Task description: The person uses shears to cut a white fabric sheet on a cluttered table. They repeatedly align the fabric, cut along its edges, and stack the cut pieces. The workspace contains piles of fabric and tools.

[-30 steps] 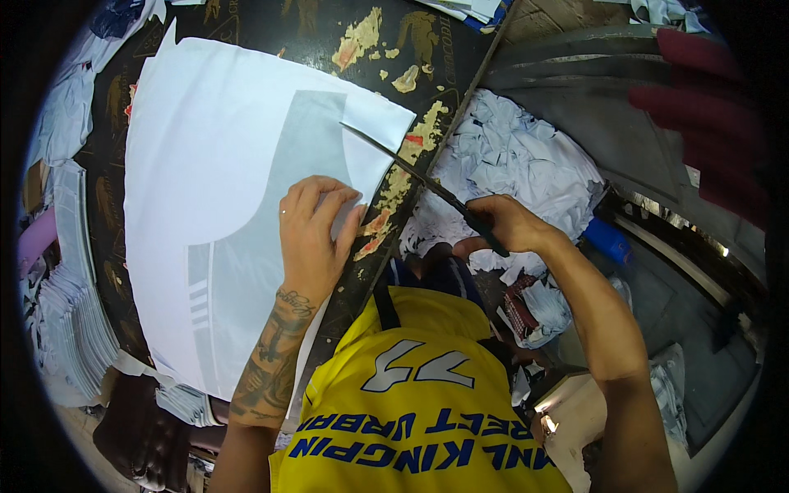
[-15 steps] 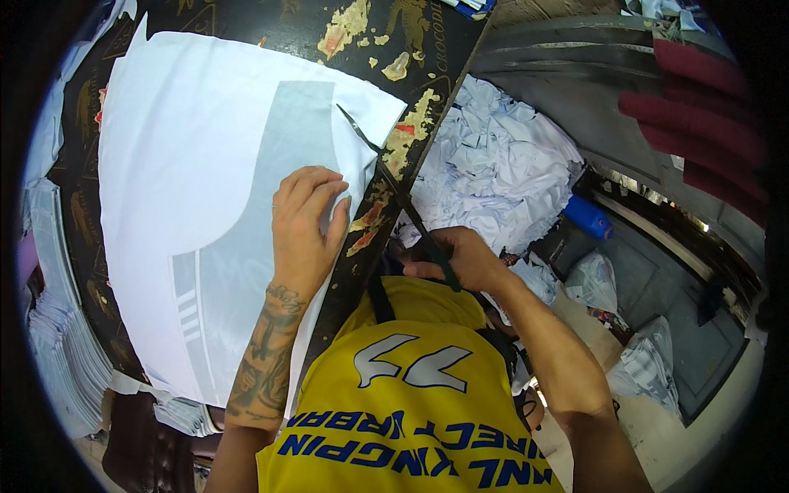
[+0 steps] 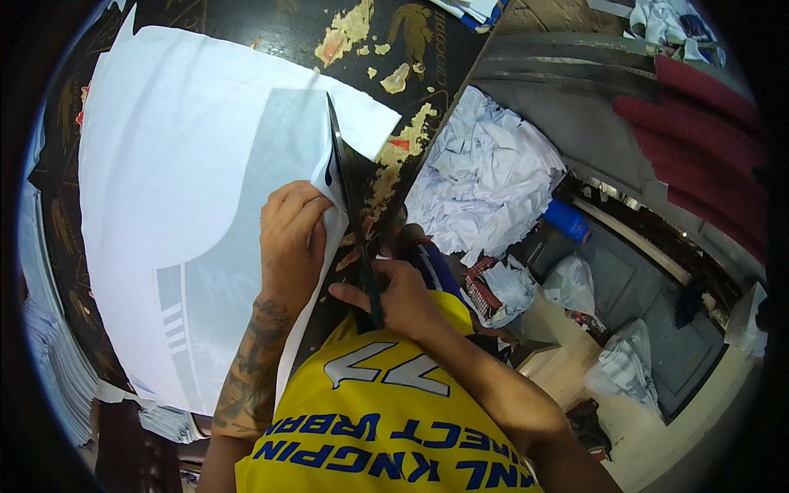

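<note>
A sheet of white fabric [image 3: 164,107] with a pale grey printed panel [image 3: 275,148] lies across the dark table. My left hand [image 3: 289,234] is closed at the panel's right side, its fingertips gripping the edge, which is raised beside them. Long dark scissors [image 3: 353,209] are in my right hand [image 3: 403,302], low beside the table edge. Their blades point away from me along the panel's right edge, with the tip near its top corner. A white flap of the fabric lies right of the blades.
A heap of white cloth scraps [image 3: 489,177] sits right of the table. Beyond it are a blue bottle [image 3: 567,220] and plastic bags [image 3: 625,370]. Stacked white sheets [image 3: 57,361] stand at the left. The dark tabletop [image 3: 271,20] has worn, peeling patches.
My right hand has moved left and nearer to me, turning the scissors more upright along the panel's edge. My left hand has shifted slightly left and nearer. The fabric's right edge is now separated further.
</note>
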`<state>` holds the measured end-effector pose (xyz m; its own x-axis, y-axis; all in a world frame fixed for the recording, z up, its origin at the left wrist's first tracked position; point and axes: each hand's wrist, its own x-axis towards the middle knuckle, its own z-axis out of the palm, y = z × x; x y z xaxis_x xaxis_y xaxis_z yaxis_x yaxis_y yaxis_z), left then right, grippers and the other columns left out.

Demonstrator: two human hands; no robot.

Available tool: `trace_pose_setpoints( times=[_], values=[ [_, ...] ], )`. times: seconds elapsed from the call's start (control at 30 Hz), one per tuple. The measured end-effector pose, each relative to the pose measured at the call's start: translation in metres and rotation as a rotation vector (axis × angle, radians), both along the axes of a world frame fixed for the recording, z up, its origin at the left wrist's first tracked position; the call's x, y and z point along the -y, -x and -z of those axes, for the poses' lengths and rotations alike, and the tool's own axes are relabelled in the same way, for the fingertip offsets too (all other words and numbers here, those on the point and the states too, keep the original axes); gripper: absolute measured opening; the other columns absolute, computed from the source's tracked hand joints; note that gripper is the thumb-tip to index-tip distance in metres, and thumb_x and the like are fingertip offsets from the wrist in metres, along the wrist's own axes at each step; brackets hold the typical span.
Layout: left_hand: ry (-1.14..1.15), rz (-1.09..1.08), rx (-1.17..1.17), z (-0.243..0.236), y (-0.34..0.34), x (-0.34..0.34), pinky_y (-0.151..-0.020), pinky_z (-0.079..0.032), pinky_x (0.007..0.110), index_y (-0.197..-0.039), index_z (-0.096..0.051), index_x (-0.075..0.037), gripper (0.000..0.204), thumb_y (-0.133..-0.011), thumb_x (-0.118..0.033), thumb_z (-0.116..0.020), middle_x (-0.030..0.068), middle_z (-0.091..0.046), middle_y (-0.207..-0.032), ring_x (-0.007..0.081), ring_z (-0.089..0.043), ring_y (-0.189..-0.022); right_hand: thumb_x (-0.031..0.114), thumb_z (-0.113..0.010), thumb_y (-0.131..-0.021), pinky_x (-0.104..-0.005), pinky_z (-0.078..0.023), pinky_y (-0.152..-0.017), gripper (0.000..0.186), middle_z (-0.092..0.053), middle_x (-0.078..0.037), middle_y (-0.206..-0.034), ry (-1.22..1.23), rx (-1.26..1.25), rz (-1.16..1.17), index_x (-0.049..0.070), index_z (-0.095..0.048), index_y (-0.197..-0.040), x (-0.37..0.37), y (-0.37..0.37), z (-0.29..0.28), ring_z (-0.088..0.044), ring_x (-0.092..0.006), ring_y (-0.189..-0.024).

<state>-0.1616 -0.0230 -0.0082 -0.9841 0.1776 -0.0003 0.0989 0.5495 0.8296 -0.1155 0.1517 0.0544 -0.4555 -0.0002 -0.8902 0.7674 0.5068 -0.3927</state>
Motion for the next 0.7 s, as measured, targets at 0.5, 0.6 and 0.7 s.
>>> trace_pose_setpoints(
  times=[0.5, 0.6, 0.7],
  values=[
    [0.231, -0.087, -0.110, -0.020, 0.003, -0.033, -0.107, -0.041, 0.049, -0.124, -0.073, -0.011, 0.043, -0.081, -0.005, -0.068, 0.0031, -0.068, -0.130, 0.0280, -0.059, -0.130, 0.033, -0.082, -0.099, -0.0276, -0.040, -0.051, 0.030, -0.058, 0.004, -0.062, 0.228, -0.083, -0.041, 0.007, -0.075, -0.085, -0.081, 0.076, -0.008, -0.053, -0.0063, -0.056],
    [0.508, -0.234, -0.175, -0.037, 0.022, -0.086, -0.123, -0.031, 0.055, -0.137, -0.069, -0.006, 0.054, -0.086, -0.020, -0.071, 0.0061, -0.068, -0.139, 0.0285, -0.055, -0.140, 0.035, -0.082, -0.099, -0.0270, -0.037, -0.059, 0.038, -0.047, 0.009, -0.071, 0.163, -0.084, -0.341, 0.008, -0.063, -0.081, -0.163, 0.119, -0.044, -0.045, -0.0055, -0.068],
    [0.095, 0.178, -0.090, -0.045, 0.027, -0.119, -0.124, -0.030, 0.058, -0.121, -0.074, -0.005, 0.039, -0.086, -0.021, -0.072, 0.0096, -0.069, -0.133, 0.0309, -0.058, -0.136, 0.048, -0.082, -0.096, -0.0293, -0.039, -0.067, 0.043, -0.050, 0.006, -0.079, 0.100, 0.081, -0.616, 0.009, -0.065, -0.088, -0.212, 0.170, -0.065, -0.046, -0.0081, -0.077]
  ],
)
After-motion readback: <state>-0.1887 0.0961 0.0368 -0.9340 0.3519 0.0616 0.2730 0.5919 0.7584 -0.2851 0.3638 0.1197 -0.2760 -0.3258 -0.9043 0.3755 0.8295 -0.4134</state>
